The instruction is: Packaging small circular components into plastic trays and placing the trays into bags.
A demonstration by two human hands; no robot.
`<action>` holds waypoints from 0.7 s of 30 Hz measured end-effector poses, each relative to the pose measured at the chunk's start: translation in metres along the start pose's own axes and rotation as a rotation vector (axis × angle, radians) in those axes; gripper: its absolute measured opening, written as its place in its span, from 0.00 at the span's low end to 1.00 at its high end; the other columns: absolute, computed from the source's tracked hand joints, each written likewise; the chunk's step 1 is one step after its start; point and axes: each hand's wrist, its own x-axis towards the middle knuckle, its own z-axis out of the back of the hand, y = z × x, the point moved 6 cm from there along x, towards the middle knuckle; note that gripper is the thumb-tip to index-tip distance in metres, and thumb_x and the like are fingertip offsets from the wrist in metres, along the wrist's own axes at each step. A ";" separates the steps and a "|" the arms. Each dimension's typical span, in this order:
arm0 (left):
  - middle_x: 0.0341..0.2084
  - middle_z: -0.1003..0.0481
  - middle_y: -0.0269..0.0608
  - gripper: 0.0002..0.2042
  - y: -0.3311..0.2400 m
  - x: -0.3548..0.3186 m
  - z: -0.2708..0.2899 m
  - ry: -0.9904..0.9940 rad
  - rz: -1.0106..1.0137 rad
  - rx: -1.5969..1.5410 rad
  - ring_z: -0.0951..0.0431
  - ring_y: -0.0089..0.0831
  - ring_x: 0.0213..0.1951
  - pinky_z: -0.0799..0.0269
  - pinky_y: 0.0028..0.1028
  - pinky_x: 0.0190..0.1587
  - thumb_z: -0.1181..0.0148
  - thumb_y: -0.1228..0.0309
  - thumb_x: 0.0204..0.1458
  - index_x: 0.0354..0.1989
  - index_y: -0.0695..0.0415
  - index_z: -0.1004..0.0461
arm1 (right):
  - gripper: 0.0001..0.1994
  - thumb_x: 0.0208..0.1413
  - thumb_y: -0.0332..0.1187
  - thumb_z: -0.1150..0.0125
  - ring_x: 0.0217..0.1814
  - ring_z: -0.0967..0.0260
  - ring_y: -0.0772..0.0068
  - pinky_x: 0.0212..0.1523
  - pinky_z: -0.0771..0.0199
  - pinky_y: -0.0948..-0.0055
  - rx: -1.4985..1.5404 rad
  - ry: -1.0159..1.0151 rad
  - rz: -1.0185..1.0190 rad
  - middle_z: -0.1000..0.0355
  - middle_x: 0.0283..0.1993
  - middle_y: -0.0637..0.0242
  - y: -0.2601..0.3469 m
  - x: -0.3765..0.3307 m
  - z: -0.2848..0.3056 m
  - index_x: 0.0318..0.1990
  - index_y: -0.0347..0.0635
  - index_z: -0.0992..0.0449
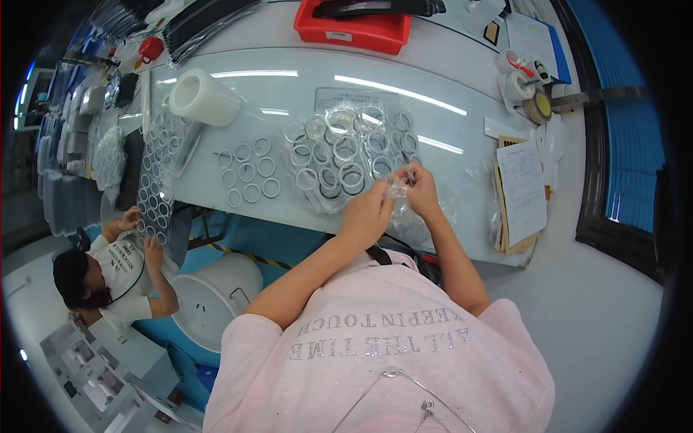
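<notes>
Close together at the near side of the glass-topped table (303, 72), both of my hands are closed. My left hand (368, 209) pinches a crumpled piece of clear plastic film (395, 190). In my right hand (422, 191) is a slim dark tool (409, 172), its exact kind too small to make out; its fingers also touch the film. Just beyond them lies a pile of clear plastic sheets with pale rings (345, 148). Left of the pile, several loose rings (251, 193) sit in rough rows. More clear film (433, 209) lies under my right wrist.
A roll of clear film (206, 97) stands at the far left, a red bin (354, 32) at the back. Papers (522, 187) and tape rolls (535, 108) are on the right. A co-worker (115, 270) at left holds a ringed sheet (155, 187), near a white barrel (216, 296).
</notes>
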 end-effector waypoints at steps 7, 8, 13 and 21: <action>0.21 0.28 0.52 0.10 0.007 0.003 0.001 0.007 0.061 0.071 0.26 0.52 0.26 0.35 0.42 0.27 0.46 0.65 0.53 0.36 0.59 0.34 | 0.04 0.46 0.26 0.37 0.25 0.45 0.89 0.25 0.47 0.86 0.068 0.287 -0.048 0.35 0.23 0.78 -0.016 0.000 -0.003 0.29 0.39 0.27; 0.21 0.27 0.52 0.10 0.010 0.004 0.001 -0.007 0.078 0.107 0.26 0.52 0.26 0.35 0.43 0.28 0.47 0.65 0.53 0.35 0.59 0.33 | 0.04 0.46 0.26 0.37 0.25 0.45 0.89 0.25 0.47 0.86 0.073 0.309 -0.042 0.35 0.23 0.78 -0.017 -0.001 -0.008 0.29 0.39 0.27; 0.20 0.28 0.52 0.10 0.004 -0.004 -0.042 0.089 0.066 0.214 0.27 0.53 0.25 0.34 0.45 0.28 0.50 0.63 0.55 0.35 0.58 0.33 | 0.12 0.49 0.31 0.35 0.20 0.46 0.88 0.19 0.46 0.83 0.086 -0.052 -0.046 0.37 0.18 0.78 -0.051 0.005 -0.006 0.22 0.39 0.33; 0.17 0.29 0.46 0.10 -0.069 -0.052 -0.031 0.523 -0.380 -0.084 0.28 0.47 0.21 0.35 0.41 0.27 0.47 0.61 0.52 0.30 0.55 0.33 | 0.14 0.51 0.34 0.35 0.20 0.41 0.86 0.20 0.42 0.80 -0.525 -0.334 0.212 0.35 0.18 0.73 -0.021 0.026 0.036 0.22 0.39 0.34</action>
